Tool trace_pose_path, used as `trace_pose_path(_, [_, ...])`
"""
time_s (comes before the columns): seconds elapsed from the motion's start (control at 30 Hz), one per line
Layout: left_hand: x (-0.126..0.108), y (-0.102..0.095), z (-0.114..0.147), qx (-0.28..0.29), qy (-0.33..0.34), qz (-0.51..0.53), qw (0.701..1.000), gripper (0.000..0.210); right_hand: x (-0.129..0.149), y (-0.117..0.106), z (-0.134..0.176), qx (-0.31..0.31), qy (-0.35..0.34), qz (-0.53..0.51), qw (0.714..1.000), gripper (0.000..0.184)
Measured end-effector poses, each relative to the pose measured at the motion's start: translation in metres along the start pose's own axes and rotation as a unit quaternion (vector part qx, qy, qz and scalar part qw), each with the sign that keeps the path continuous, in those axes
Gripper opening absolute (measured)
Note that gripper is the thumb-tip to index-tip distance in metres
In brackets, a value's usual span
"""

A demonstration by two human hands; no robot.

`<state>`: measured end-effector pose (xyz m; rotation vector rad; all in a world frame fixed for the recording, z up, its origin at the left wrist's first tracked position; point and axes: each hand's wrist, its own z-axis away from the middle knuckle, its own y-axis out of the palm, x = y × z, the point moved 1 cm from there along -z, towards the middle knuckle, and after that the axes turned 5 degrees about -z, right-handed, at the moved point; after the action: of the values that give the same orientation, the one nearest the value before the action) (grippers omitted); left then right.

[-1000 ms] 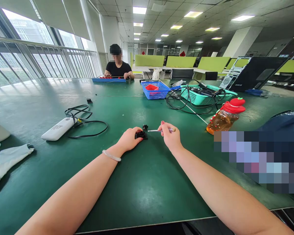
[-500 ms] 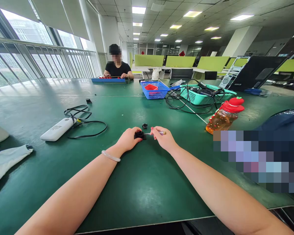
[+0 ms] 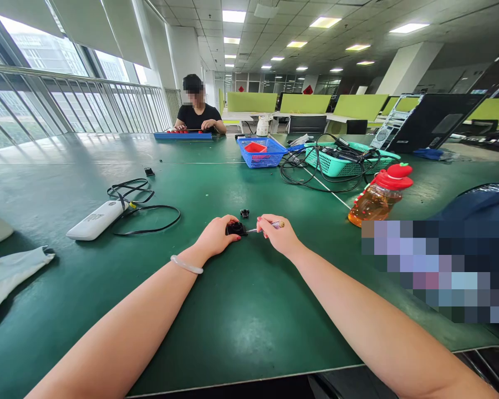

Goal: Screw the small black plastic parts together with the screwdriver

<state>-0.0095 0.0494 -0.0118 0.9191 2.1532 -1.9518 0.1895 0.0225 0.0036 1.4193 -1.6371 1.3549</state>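
Note:
My left hand (image 3: 214, 236), with a pale bangle (image 3: 186, 265) on its wrist, grips a small black part (image 3: 236, 229) against the green table (image 3: 249, 310). What exactly this part is cannot be made out. In my right hand (image 3: 278, 235) is a thin screwdriver (image 3: 280, 224), its handle between my fingers and its metal shaft pointing left. The shaft's tip meets the right side of the black part. Just beyond lies another small black piece (image 3: 244, 213), touched by neither hand.
Left of my hands lies a white power bank (image 3: 97, 220) with a black cable. A bottle (image 3: 376, 199) with a red lid stands to the right. Farther back are a blue basket (image 3: 261, 158) and a green basket (image 3: 336, 166) of cables. A person (image 3: 197, 116) sits across the table.
The screwdriver's tip has shifted slightly lower on the black part's right side, and its shaft slants a little more. Both hands keep their grip. The whole view has moved marginally.

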Motion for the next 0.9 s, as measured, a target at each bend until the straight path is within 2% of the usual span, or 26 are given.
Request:
trace_pose_path(0.13, [-0.001, 0.000, 0.000, 0.002, 0.004, 0.000, 1.000, 0.039, 0.005, 0.001, 0.002, 0.035, -0.039, 0.047, 0.998, 0.038])
trace_pose_path(0.33, [-0.003, -0.001, 0.001, 0.002, 0.012, -0.008, 1.000, 0.039, 0.013, 0.006, 0.006, 0.051, -0.162, 0.122, 0.978, 0.040])
trace_pose_path(0.57, [-0.003, 0.000, 0.001, -0.002, 0.038, -0.017, 0.999, 0.037, 0.006, 0.014, 0.007, 0.109, -0.148, 0.120, 0.976, 0.028])
trace_pose_path(0.63, [-0.002, 0.000, 0.000, -0.003, 0.036, -0.016, 0.999, 0.037, 0.008, 0.012, 0.008, 0.080, -0.151, 0.114, 0.979, 0.031])
trace_pose_path(0.77, [-0.001, 0.002, 0.000, -0.002, 0.026, -0.023, 0.999, 0.039, 0.012, 0.005, 0.008, -0.018, -0.147, 0.099, 0.984, 0.036])
trace_pose_path(0.9, [-0.001, 0.002, 0.001, -0.002, 0.036, -0.021, 0.999, 0.040, 0.008, 0.005, 0.005, -0.027, -0.094, 0.080, 0.992, 0.039])
